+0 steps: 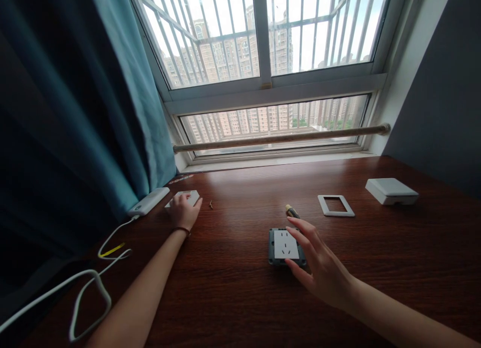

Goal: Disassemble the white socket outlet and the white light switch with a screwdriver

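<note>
A wall socket with a white face and a dark grey base lies on the wooden table in front of me. My right hand is over its right side, fingers apart and curved; whether the fingertips touch it I cannot tell. Just behind lies a screwdriver with a yellow and dark handle, partly beside my fingers. At the far left, my left hand rests over a flat white piece, thumb spread to the right and the other fingertips partly hidden. Small screws lie to the right of that hand.
Toward the right are a square white frame and a white box. A white device with a looping white cable sits by the blue curtain. A yellow strip crosses the cable. The window stands behind the table.
</note>
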A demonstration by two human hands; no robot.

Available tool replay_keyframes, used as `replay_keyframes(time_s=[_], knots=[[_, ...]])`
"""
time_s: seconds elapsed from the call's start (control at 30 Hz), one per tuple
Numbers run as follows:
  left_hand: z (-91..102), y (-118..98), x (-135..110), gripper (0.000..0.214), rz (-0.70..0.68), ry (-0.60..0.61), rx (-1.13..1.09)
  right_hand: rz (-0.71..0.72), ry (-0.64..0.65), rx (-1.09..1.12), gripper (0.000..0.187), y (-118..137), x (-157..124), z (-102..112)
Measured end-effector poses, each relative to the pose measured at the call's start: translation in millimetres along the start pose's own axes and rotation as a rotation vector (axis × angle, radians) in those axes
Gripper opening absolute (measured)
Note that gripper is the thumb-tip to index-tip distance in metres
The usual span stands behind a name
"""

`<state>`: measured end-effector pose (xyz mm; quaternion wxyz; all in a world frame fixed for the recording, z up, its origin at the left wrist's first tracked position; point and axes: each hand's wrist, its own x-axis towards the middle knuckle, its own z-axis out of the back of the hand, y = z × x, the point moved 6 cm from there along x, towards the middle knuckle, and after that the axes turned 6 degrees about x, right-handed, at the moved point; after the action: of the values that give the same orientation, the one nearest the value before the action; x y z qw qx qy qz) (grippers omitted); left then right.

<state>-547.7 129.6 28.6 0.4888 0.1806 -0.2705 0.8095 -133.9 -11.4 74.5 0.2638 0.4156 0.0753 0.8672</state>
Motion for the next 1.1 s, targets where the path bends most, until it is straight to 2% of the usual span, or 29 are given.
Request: replay_keyframes(time_s=[0.07, 0.13, 0.23, 0.37, 0.5, 0.83, 1.0, 1.1], knots=[[-10.7, -18, -6, 0.048, -0.036, 0.071, 0.044, 0.015, -0.002, -0.001, 0.057, 2, 0, 0], [-22.0, -29, -10, 0.046, -0.045, 0.136, 0.082, 0.027, -0.005, -0.003, 0.058, 4, 0, 0], [-33.1, -33, -12, 0.038, -0.050, 0.231, 0.100, 0.041, -0.012, -0.006, 0.058, 7, 1, 2], [-35.1, -33, -10, 0.021, -0.069, 0.312, 0.078, 0.056, -0.017, -0.006, 0.058, 9, 2, 3], [-37.2, -43, -9, 0.017, -0.059, 0.340, 0.080, 0.067, -0.007, -0.007, 0.056, 10, 3, 3], [-56.9, -93, -19, 0.027, -0.016, 0.421, 0.096, 0.062, -0.014, -0.011, 0.054, 4, 3, 5], [-49.4, -99, -23, 0.028, 0.013, 0.401, 0.071, 0.035, -0.028, -0.003, 0.051, -6, 8, 9], [-37.9, -102, -25, 0.028, 0.003, 0.353, 0.028, 0.017, -0.024, 0.014, 0.043, -31, 17, 23]])
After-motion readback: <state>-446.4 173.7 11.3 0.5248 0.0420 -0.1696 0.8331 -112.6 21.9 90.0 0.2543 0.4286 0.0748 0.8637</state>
